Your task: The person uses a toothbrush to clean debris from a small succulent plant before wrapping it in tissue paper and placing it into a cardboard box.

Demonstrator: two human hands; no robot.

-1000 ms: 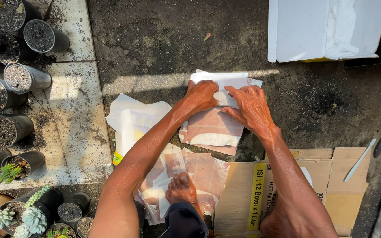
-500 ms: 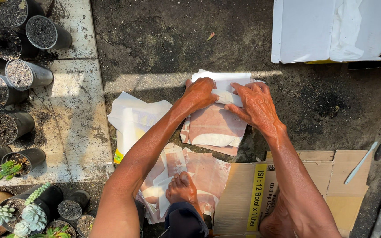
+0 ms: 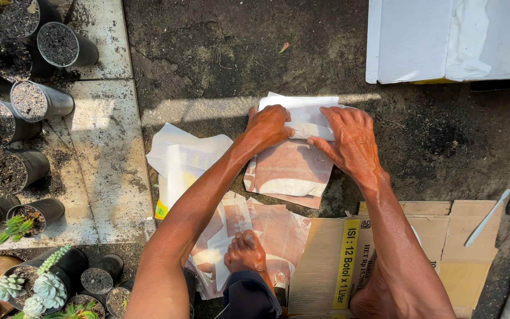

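Note:
My left hand [image 3: 268,126] and my right hand [image 3: 349,140] both press on a rolled white paper bundle [image 3: 308,129] lying across a pinkish sheet of paper [image 3: 290,171] on the dark ground. The fingers of each hand curl over the roll from either end. A white sheet [image 3: 299,103] sticks out behind the roll. More pinkish paper sheets [image 3: 278,227] lie nearer me, under my bare foot [image 3: 244,253].
Black pots of soil [image 3: 57,42] and small succulents [image 3: 36,286] stand along the left on concrete slabs [image 3: 104,159]. A flattened cardboard box [image 3: 432,248] lies at lower right with a white stick [image 3: 486,217] on it. A white box [image 3: 444,38] sits at the top right.
Both hands have stayed on the paper roll, with the fingers shifting slightly over it. The view has drifted a little.

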